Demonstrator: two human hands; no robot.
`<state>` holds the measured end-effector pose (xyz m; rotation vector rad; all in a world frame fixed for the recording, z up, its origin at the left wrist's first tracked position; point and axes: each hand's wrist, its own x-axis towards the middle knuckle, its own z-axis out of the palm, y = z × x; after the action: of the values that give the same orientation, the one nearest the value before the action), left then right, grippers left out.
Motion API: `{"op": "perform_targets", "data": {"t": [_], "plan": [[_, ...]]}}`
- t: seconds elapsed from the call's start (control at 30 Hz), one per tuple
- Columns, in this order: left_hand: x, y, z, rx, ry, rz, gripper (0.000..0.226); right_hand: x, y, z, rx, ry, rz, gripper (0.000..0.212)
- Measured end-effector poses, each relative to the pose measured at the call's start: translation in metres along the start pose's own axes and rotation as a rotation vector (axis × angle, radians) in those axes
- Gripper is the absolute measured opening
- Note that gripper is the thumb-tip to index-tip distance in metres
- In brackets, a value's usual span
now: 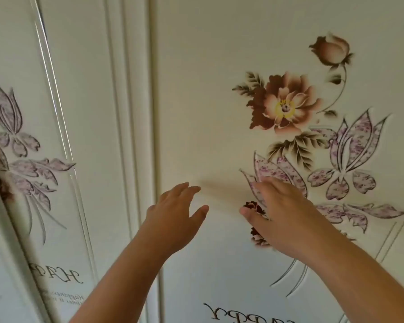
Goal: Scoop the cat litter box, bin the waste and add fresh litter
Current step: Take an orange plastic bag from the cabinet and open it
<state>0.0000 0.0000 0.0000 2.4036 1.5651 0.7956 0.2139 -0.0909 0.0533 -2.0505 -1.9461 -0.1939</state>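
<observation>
Head view: both hands, left (175,213) and right (280,206), empty, fingers spread before cream flower-printed cupboard door (208,89); probably fetching supplies; next, opening it.

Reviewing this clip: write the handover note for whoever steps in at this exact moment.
Left hand: open, fingers relaxed, holding nothing, reaching toward the white cabinet door.
Right hand: open, fingers straight, over the door's flower decoration; whether it touches the door cannot be told.
Job's things: litter box, scoop, bin and fresh litter are all out of view.
Done: nothing of the task shows.
Left: apparently everything: scooping, binning the waste, adding litter.
</observation>
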Motion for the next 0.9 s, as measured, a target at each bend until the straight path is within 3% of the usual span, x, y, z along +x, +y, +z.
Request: {"op": "perform_targets", "data": {"t": [0.17,0.33,0.6,0.9], "plan": [[0.002,-0.03,0.001,-0.197,0.088,-0.093,0.065,0.02,-0.018,0.019,-0.067,0.026,-0.255,0.064],[0.002,-0.057,0.012,-0.191,0.112,-0.212,0.088,0.045,-0.042,0.033,-0.232,0.044,-0.397,0.067],[0.011,-0.082,0.027,-0.154,0.031,-0.234,0.097,0.073,-0.065,0.053,-0.342,0.007,-0.292,0.077],[0.011,-0.095,0.032,-0.099,0.149,-0.182,0.086,0.072,-0.063,0.063,-0.37,0.031,-0.215,0.079]]}}
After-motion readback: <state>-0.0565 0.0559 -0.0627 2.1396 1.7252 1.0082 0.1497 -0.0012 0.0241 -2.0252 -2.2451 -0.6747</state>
